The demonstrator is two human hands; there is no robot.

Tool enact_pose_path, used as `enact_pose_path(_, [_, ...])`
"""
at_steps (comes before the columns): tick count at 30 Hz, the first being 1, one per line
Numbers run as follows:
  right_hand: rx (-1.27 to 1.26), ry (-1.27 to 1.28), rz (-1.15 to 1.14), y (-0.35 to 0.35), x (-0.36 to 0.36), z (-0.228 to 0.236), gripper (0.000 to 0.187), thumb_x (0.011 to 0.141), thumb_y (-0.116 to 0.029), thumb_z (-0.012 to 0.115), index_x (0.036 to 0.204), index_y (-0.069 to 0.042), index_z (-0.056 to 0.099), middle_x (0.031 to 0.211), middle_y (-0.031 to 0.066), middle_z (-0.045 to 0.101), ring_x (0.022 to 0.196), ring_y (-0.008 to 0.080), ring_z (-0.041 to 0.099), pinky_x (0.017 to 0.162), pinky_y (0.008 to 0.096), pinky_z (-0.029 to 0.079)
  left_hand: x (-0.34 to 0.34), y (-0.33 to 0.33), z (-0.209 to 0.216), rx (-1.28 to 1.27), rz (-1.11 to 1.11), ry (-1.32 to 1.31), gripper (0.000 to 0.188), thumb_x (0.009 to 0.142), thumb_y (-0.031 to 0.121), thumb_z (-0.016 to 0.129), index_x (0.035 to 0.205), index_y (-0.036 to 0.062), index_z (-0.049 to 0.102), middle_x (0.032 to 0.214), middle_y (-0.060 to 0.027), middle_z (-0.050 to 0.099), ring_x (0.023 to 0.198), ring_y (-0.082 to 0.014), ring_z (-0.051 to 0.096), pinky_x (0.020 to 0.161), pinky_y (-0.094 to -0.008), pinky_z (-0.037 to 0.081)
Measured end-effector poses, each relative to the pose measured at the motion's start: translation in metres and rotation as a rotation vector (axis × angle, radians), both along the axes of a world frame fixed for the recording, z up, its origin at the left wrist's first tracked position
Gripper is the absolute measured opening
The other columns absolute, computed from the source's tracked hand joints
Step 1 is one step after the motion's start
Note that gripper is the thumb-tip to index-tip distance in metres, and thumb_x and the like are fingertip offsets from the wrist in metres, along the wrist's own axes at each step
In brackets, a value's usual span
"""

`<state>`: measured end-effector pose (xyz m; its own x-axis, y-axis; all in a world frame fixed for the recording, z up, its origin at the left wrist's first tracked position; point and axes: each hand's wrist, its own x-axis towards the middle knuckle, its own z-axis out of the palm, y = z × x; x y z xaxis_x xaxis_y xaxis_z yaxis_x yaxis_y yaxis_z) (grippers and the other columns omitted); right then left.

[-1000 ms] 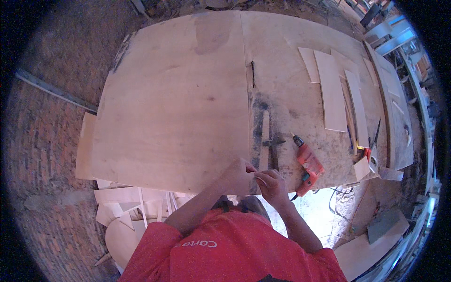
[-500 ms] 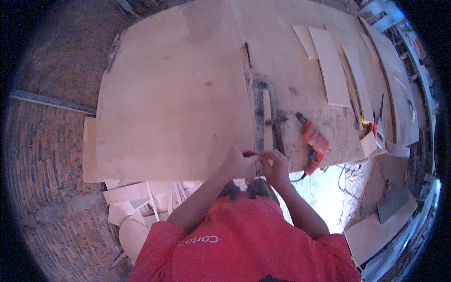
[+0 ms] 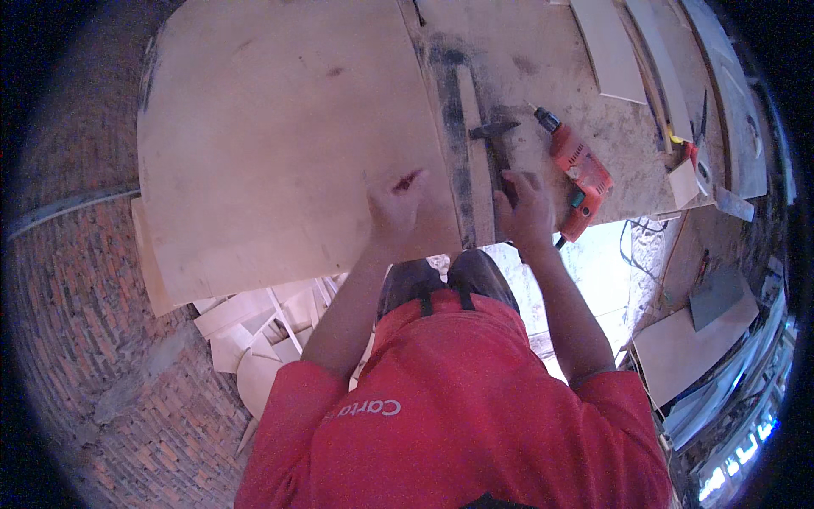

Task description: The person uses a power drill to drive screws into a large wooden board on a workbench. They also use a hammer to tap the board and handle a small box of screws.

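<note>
On the pale plywood sheet (image 3: 280,153), my left hand (image 3: 393,208) is closed, with a small dark red thing (image 3: 407,181) showing between its fingers; its kind is too small to make out. My right hand (image 3: 529,214) has its fingers curled round the handle end of a hammer (image 3: 494,131). The hammer lies on the worktable, its dark head pointing away from me. A narrow wooden strip (image 3: 473,110) runs just left of it. Close by on the right lies a red and black power drill (image 3: 585,174) with a bit in its chuck.
Long plywood strips (image 3: 606,51) lie at the far right of the table. Pliers with red handles (image 3: 691,157) and a small wood piece (image 3: 683,184) are by the right edge. Wood offcuts (image 3: 254,318) are piled below on the left, beside a brick wall (image 3: 85,288).
My hands have parted from each other. The right one has moved onto the hammer's handle, while the left has shifted left over the plywood. The view has tilted nearer to me.
</note>
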<state>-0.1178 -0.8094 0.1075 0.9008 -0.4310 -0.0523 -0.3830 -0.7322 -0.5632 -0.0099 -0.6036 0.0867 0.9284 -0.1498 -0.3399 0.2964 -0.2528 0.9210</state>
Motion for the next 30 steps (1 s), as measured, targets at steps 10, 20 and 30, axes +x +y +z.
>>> enact_pose_path(10, [0.245, 0.015, -0.093, -0.034, 0.006, -0.037, 0.045, 0.079, -0.015, 0.072, 0.122, 0.0, 0.067, 0.08, 0.0129, 0.067, 0.071, 0.0288, 0.068, 0.067, 0.0421, 0.054, 0.058, -0.016, -0.037, 0.066, -0.124, -0.339, 0.017, 0.085, 0.007, 0.081, 0.102, 0.0032, 0.08, 0.095, -0.0055, 0.077, 0.083, -0.0131, 0.068, 0.077, -0.0294, 0.055])
enact_pose_path(20, [0.875, 0.16, -0.306, -0.033, 0.005, 0.021, 0.03, 0.085, -0.009, 0.064, 0.113, 0.001, 0.066, 0.07, -0.0002, 0.055, 0.053, 0.0088, 0.054, 0.047, 0.0258, 0.042, 0.054, -0.01, -0.056, 0.153, -0.236, -0.478, 0.015, 0.086, 0.01, 0.083, 0.099, 0.0038, 0.08, 0.101, -0.0069, 0.078, 0.093, -0.0175, 0.073, 0.087, -0.0306, 0.058])
enact_pose_path(30, [0.86, 0.177, -0.321, -0.027, -0.031, 0.026, 0.033, 0.084, -0.007, 0.062, 0.117, 0.0, 0.065, 0.075, 0.0001, 0.055, 0.053, 0.0082, 0.054, 0.046, 0.025, 0.043, 0.05, -0.017, -0.063, 0.17, -0.221, -0.51, 0.047, 0.084, 0.009, 0.084, 0.13, 0.0086, 0.072, 0.096, -0.0102, 0.078, 0.088, -0.0183, 0.073, 0.081, -0.032, 0.056])
